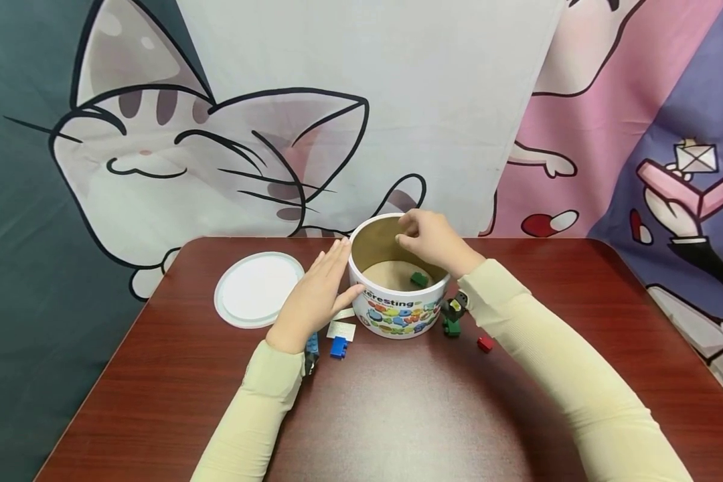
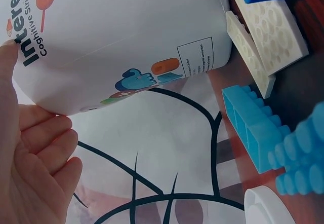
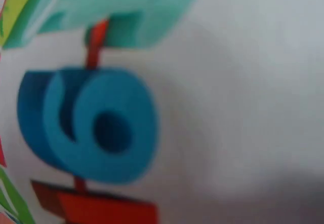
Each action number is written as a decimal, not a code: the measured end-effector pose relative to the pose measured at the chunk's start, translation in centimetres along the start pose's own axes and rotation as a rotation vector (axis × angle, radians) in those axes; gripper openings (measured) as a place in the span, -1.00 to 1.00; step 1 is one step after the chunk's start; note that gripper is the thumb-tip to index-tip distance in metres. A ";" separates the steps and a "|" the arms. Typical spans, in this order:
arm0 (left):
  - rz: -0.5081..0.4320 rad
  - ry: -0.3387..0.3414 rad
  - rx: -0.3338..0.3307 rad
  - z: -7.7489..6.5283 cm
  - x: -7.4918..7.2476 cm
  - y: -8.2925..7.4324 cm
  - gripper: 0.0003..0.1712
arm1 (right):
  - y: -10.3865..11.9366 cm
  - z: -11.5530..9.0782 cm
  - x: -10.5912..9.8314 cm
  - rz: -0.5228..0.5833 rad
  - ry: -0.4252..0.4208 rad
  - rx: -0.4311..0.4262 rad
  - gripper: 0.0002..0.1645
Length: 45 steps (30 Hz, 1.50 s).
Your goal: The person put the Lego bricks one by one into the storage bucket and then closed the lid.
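Note:
A white round bucket point(image 1: 400, 313) printed with colourful shapes stands on the table. My left hand point(image 1: 317, 294) lies against its left side, thumb toward the front and fingers extended; the left wrist view shows this hand point(image 2: 43, 158) touching the printed wall. My right hand point(image 1: 430, 237) is over the far right rim, fingers bent and thumb apart from the index finger, with nothing visible between them. A green building block point(image 1: 419, 279) lies inside the bucket below that hand. The right wrist view shows only the bucket's printed wall point(image 3: 243, 92) close up.
A white lid point(image 1: 259, 289) lies left of the bucket. Cream plates point(image 2: 273, 29), a dark blue block point(image 1: 339, 347) and light blue blocks point(image 2: 253, 125) are beside my left wrist. A green block point(image 1: 451, 327) and a red block point(image 1: 485, 344) sit at the right.

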State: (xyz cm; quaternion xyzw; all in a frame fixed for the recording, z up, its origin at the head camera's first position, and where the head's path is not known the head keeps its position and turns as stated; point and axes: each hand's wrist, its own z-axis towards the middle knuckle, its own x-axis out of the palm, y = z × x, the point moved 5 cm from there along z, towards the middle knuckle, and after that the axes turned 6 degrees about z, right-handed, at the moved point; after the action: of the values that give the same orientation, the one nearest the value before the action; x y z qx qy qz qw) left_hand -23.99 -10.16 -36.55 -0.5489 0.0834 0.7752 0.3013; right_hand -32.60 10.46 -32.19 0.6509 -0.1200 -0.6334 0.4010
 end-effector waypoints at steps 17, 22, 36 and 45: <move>-0.006 -0.012 0.001 0.0 0.1 0.0 -0.09 | -0.1 -8.0 -5.7 0.085 -0.318 -0.210 -0.82; -0.008 -0.011 -0.002 0.0 0.0 0.0 -0.09 | -2.6 -9.5 -6.1 0.060 -0.335 -0.173 -0.83; 0.002 -0.001 0.000 -0.1 0.3 0.0 -0.09 | -9.8 -11.0 -6.0 -0.043 -0.149 0.040 -0.67; 0.024 -0.011 0.003 -0.1 0.0 -0.2 -0.08 | -12.2 -10.7 -4.8 -0.162 0.041 0.098 -0.63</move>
State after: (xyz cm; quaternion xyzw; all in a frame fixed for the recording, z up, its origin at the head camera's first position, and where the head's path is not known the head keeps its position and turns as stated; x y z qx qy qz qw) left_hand -23.77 -10.03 -36.57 -0.5431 0.0892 0.7817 0.2932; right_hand -27.88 25.53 -38.28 0.6900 -0.0897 -0.6438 0.3185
